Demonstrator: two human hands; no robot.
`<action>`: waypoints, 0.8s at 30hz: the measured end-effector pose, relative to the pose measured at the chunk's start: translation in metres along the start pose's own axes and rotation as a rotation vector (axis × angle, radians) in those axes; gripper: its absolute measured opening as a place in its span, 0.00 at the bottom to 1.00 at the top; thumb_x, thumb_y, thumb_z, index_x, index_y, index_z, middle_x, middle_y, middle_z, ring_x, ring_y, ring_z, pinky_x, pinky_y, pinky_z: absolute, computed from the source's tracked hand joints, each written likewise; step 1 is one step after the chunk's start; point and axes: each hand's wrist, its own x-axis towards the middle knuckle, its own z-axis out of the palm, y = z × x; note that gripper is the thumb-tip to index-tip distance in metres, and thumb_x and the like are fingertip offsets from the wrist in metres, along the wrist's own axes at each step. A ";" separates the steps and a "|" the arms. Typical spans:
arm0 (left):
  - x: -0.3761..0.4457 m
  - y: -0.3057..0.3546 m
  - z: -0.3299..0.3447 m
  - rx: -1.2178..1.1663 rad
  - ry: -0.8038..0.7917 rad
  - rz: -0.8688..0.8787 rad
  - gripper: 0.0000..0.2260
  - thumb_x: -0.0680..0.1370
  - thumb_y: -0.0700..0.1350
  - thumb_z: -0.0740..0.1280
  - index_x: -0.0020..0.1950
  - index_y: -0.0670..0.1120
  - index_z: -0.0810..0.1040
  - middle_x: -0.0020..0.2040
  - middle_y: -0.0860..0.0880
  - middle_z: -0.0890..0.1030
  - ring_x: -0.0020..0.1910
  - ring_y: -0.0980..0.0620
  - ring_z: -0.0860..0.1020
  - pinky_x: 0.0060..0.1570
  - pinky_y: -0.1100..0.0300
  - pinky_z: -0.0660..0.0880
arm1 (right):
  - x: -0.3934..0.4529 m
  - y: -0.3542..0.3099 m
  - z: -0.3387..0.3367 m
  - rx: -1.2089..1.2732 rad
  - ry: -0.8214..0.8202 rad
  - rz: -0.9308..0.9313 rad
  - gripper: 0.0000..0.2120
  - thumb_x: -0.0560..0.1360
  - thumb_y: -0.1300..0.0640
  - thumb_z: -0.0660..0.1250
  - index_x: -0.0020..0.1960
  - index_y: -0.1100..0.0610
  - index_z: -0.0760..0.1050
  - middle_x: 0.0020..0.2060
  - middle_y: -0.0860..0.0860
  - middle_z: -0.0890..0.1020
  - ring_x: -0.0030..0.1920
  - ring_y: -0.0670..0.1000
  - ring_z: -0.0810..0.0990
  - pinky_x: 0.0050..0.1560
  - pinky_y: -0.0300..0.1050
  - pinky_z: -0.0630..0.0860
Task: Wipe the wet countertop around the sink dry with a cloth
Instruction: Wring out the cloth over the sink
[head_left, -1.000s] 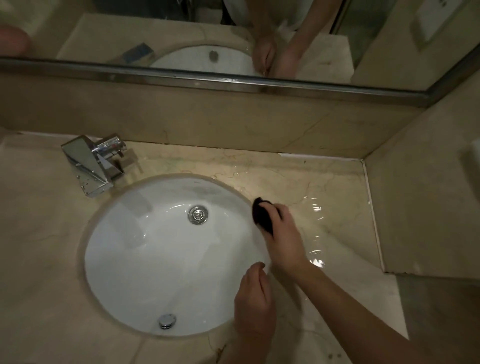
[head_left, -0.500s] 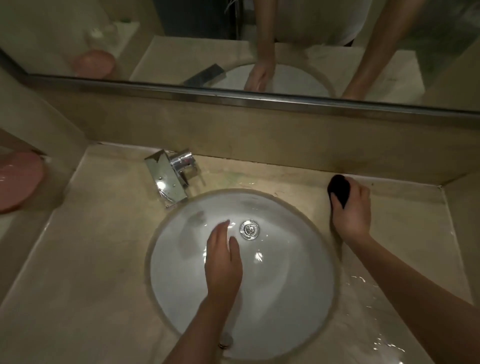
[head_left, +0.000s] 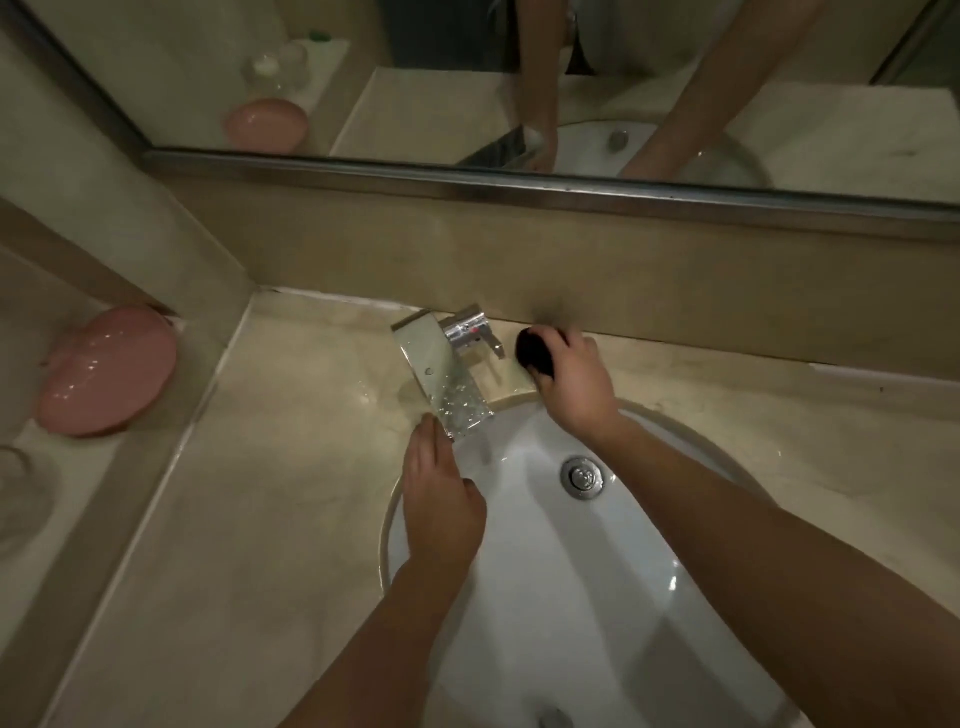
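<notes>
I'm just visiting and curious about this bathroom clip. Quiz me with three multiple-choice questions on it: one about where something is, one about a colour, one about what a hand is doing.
1. Where is the dark cloth?
A. On the countertop behind the sink, right of the faucet
B. In the sink bowl
C. On the pink dish

2. What colour is the dish on the ledge at the left?
A. Blue
B. Pink
C. White

3. What is the left hand doing?
A. Gripping the cloth
B. Turning the faucet handle
C. Holding nothing, fingers straight, at the sink's left rim

Answers:
1. A: the right hand grips the cloth against the backsplash beside the faucet.
2. B: the dish is plainly pink.
3. C: its fingers are extended near the spout, with nothing in them.
</notes>
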 end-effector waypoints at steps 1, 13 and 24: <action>0.000 -0.002 -0.003 -0.034 -0.019 0.010 0.31 0.68 0.28 0.63 0.72 0.33 0.69 0.74 0.37 0.68 0.74 0.37 0.67 0.70 0.45 0.70 | 0.003 -0.007 0.003 -0.014 -0.054 -0.060 0.23 0.77 0.60 0.68 0.71 0.51 0.70 0.65 0.55 0.72 0.59 0.61 0.71 0.54 0.55 0.75; -0.033 0.004 -0.055 -0.416 -0.258 -0.079 0.22 0.80 0.36 0.62 0.74 0.50 0.70 0.71 0.54 0.73 0.72 0.54 0.70 0.66 0.68 0.63 | -0.152 -0.020 -0.011 0.128 -0.370 -0.085 0.21 0.78 0.55 0.70 0.69 0.45 0.70 0.61 0.45 0.75 0.58 0.50 0.78 0.52 0.38 0.73; -0.115 0.083 -0.098 -1.297 -0.595 -0.624 0.16 0.78 0.48 0.72 0.64 0.45 0.79 0.56 0.41 0.85 0.52 0.45 0.85 0.44 0.53 0.80 | -0.253 -0.061 -0.125 0.674 -0.211 0.126 0.20 0.80 0.61 0.67 0.67 0.44 0.74 0.61 0.38 0.80 0.61 0.43 0.78 0.60 0.39 0.74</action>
